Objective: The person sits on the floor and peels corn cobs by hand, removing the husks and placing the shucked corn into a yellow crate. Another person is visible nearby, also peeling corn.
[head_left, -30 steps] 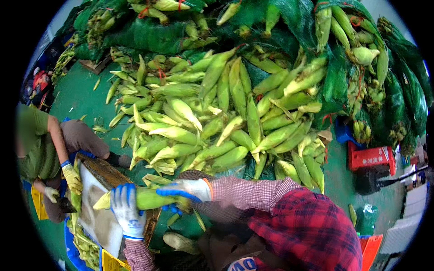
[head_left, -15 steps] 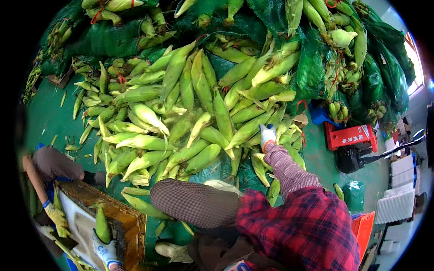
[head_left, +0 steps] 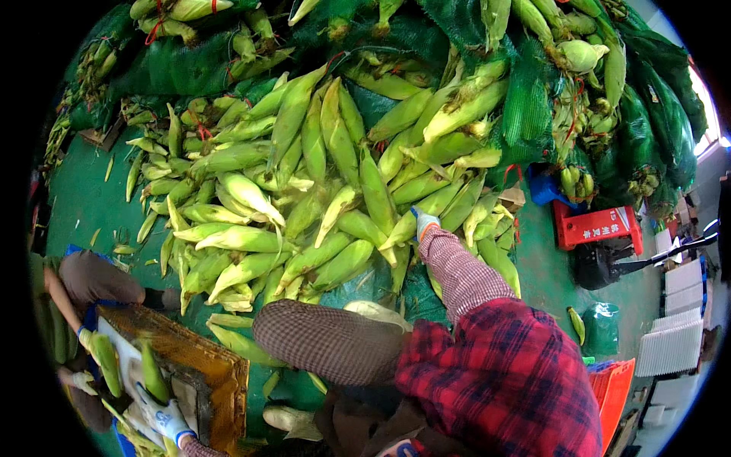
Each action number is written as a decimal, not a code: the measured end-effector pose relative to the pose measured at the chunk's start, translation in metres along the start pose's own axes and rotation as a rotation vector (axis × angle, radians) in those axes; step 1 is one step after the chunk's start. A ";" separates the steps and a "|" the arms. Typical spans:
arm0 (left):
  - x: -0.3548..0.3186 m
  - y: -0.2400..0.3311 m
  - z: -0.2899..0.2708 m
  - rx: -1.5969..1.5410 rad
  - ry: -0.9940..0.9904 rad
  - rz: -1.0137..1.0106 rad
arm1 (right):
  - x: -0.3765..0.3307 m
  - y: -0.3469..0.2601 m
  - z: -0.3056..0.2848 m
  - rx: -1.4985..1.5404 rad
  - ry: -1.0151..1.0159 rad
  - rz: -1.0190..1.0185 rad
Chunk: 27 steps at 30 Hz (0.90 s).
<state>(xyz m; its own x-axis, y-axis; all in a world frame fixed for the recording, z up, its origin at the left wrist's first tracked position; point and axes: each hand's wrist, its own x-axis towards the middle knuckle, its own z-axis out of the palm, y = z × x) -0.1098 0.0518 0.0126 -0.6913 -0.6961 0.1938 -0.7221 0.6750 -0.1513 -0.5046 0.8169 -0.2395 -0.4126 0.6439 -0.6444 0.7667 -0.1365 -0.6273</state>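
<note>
My right hand, in a white glove with blue fingertips, is at the near side of the corn heap. It closes on a green-husked ear of corn lying there; some of its fingers are hidden. At the lower left, over a crate with brown, worn sides, my left hand wears a like glove. An upright ear of corn, blurred by motion, stands in its grip. Just beyond it, a co-worker's gloved hand has another ear of corn.
Unhusked corn is heaped in front of me. Green mesh sacks of corn line the back. At the right are a red pallet jack, stacked white trays and an orange crate. My bent knee is close to the heap.
My right hand has shifted left along the heap onto an ear. My left hand has moved slightly left with its ear of corn. The co-worker has raised an ear beside it.
</note>
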 end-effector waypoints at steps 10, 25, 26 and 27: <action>0.002 0.047 -0.012 -0.800 -0.010 0.094 | -0.294 0.006 0.026 0.572 -1.229 0.056; -0.050 0.101 -0.050 -1.767 -0.750 -0.036 | -0.589 0.083 0.116 -0.589 -1.477 -1.152; -0.048 0.095 -0.047 -1.731 -0.723 -0.022 | -0.583 0.083 0.118 -0.559 -1.472 -1.230; -0.045 0.091 -0.043 -1.716 -0.700 0.000 | -0.575 0.081 0.120 -0.528 -1.446 -1.311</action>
<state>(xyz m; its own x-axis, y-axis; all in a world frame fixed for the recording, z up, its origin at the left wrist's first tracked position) -0.1432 0.1553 0.0317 -0.8976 -0.3554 -0.2608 -0.2168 -0.1593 0.9631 -0.2647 0.3456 0.0276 -0.5383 -0.8423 0.0280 -0.3346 0.1831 -0.9244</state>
